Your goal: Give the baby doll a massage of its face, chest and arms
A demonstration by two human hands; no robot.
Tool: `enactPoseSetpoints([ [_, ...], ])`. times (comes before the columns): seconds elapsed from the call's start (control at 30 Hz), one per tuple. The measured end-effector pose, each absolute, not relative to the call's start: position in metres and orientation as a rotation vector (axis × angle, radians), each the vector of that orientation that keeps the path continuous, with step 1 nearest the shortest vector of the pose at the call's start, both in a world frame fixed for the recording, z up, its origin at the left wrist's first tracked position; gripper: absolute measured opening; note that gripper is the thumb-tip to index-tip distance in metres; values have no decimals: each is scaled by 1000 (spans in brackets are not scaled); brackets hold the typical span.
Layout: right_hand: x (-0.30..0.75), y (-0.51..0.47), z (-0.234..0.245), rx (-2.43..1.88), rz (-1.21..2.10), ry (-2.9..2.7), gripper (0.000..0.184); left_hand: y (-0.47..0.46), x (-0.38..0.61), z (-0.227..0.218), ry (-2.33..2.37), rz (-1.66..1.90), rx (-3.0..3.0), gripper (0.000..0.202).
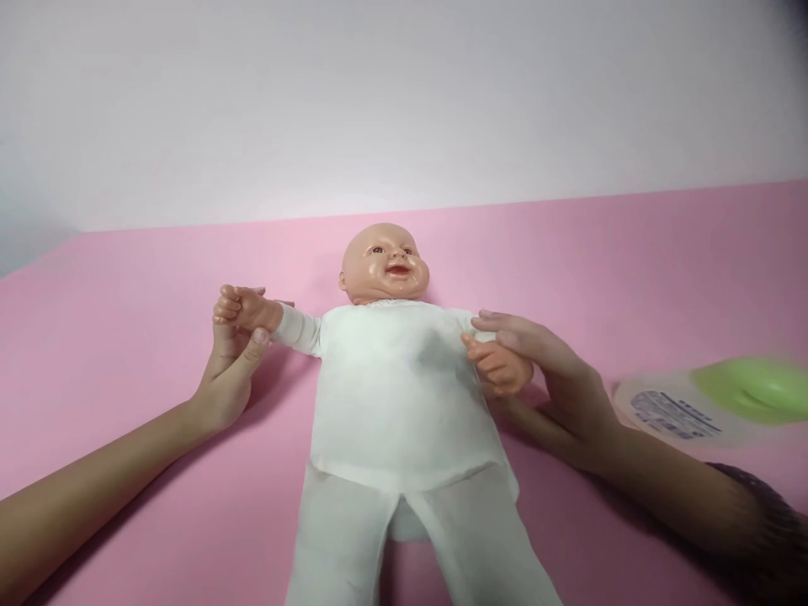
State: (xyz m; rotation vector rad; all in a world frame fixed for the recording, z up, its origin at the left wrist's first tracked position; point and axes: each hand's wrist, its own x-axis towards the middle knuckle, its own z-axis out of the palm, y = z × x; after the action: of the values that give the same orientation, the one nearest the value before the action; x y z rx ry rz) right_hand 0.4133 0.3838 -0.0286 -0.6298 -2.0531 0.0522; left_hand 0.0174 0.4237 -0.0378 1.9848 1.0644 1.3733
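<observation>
A baby doll (407, 396) with a bald plastic head lies face up, dressed in a white long-sleeved top and white trousers. Its lower legs run out of view at the bottom. My left hand (231, 374) holds the doll's arm at the wrist, thumb in front and fingers mostly hidden behind it. On the other side my right hand (571, 374) is around the doll's other forearm, fingers over the sleeve and thumb side below. The doll's small hand (502, 368) shows between my right fingers and thumb. Both doll arms are spread outward from the body.
The doll rests on a pink surface (126, 337) that meets a pale wall (404, 101) at the back. Beyond my right wrist lies a translucent bottle with a green part (751, 387), somewhat blurred, with a printed label.
</observation>
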Motion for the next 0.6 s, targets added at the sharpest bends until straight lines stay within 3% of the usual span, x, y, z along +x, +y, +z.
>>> enactPoseSetpoints([
  [0.37,413,383,-29,-620,-109,-2197,66,421,15,-41,944,1313,2112,48],
  [0.6,413,382,-26,-564,-147,-2313,57,410,31,-18,641,1101,2691,47],
])
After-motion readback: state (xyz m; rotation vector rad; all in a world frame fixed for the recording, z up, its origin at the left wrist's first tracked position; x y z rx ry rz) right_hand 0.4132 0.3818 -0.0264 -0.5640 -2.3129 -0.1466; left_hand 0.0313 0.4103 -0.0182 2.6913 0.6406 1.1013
